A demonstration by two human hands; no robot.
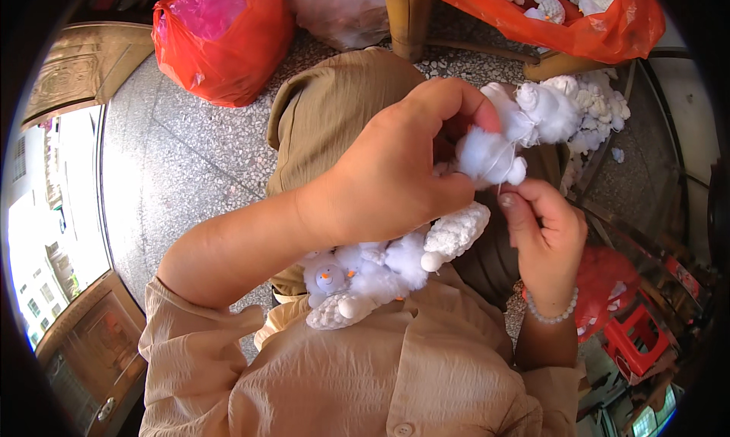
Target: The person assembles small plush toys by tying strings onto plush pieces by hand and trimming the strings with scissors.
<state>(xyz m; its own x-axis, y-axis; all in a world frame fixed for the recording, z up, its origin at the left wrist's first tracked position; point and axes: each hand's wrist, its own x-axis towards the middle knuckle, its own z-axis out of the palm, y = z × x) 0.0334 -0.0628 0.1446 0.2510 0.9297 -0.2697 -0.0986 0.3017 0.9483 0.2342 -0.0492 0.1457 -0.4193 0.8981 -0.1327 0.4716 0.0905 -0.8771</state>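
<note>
A fluffy white piece (479, 157) is pinched by the left hand (403, 163). Just under it, a thin strand (499, 189) is gripped by the right thumb and finger of the right hand (549, 228). White snowmen (369, 273) are heaped below the left arm. Farther out, a red bag (228, 57) is seen.

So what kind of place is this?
Probably a room in a home, or maybe a small workroom: there's a wooden door at the left, a red stool at the lower right, and fluffy white pieces over the person's lap.
</note>
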